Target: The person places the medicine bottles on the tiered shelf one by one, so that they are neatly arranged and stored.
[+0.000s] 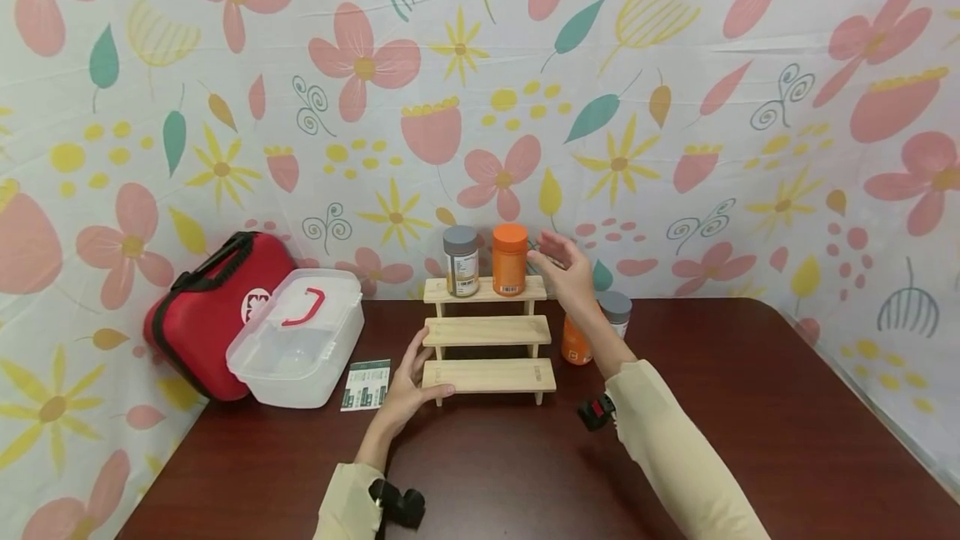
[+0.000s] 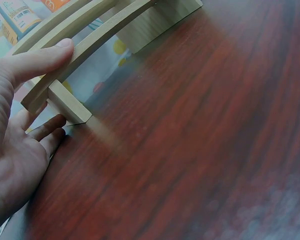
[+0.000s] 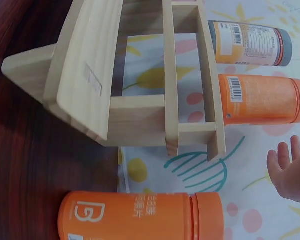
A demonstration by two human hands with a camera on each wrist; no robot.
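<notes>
A three-step wooden rack (image 1: 487,332) stands on the table. My left hand (image 1: 405,386) holds its left end, thumb over the lowest board and the other fingers beside the leg, as the left wrist view shows. On the top step stand a grey-lidded bottle (image 1: 461,263) and, to its right, an orange bottle (image 1: 510,261). My right hand (image 1: 567,269) is raised just right of the orange bottle, fingers loosely bent and holding nothing; the right wrist view shows a gap between them. Below that forearm, a second orange bottle (image 1: 575,346) is partly hidden.
Behind the second orange bottle stands another grey-lidded bottle (image 1: 618,307). Left of the rack lie a printed card (image 1: 367,385), a clear plastic box (image 1: 300,373) with a red handle, and a red case (image 1: 202,315) against the floral cloth (image 1: 465,48). The dark wooden table (image 1: 720,373) meets that cloth.
</notes>
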